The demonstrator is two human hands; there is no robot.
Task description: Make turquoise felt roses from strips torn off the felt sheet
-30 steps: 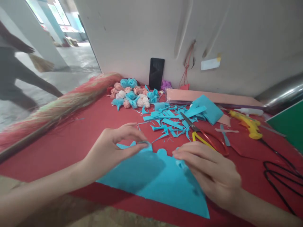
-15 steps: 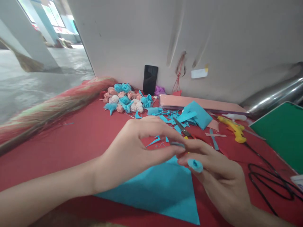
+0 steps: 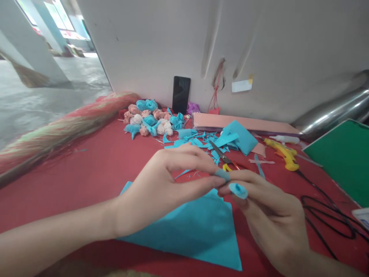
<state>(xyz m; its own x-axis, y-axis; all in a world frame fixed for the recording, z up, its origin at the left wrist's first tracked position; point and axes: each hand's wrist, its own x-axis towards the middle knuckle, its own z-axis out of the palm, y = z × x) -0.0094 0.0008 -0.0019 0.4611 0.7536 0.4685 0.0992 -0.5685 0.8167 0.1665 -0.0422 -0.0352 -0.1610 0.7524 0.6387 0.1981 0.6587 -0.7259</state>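
Observation:
My left hand [image 3: 161,184] and my right hand [image 3: 268,215] meet above a large blue paper sheet [image 3: 196,227] lying on the red table [image 3: 95,165]. Between the fingertips of both hands is a small rolled blue paper piece [image 3: 238,189]; the right hand's fingers carry the rolled end and the left thumb and forefinger pinch its other end [image 3: 222,175]. Beyond the hands lie several blue paper scraps [image 3: 198,142] and scissors [image 3: 223,157] with yellow and red handles.
A pile of small blue, pink and white paper roses [image 3: 150,121] sits at the back by a black phone [image 3: 181,94] leaning on the wall. A yellow glue gun [image 3: 284,154], its black cord [image 3: 325,211], a pink sheet stack [image 3: 245,123], a green board [image 3: 343,157] and a broom [image 3: 63,127] surround the space.
Both hands lifted off the blue sheet and came together, now holding a small rolled blue piece above it. The view shifted left and a person in the background left the picture.

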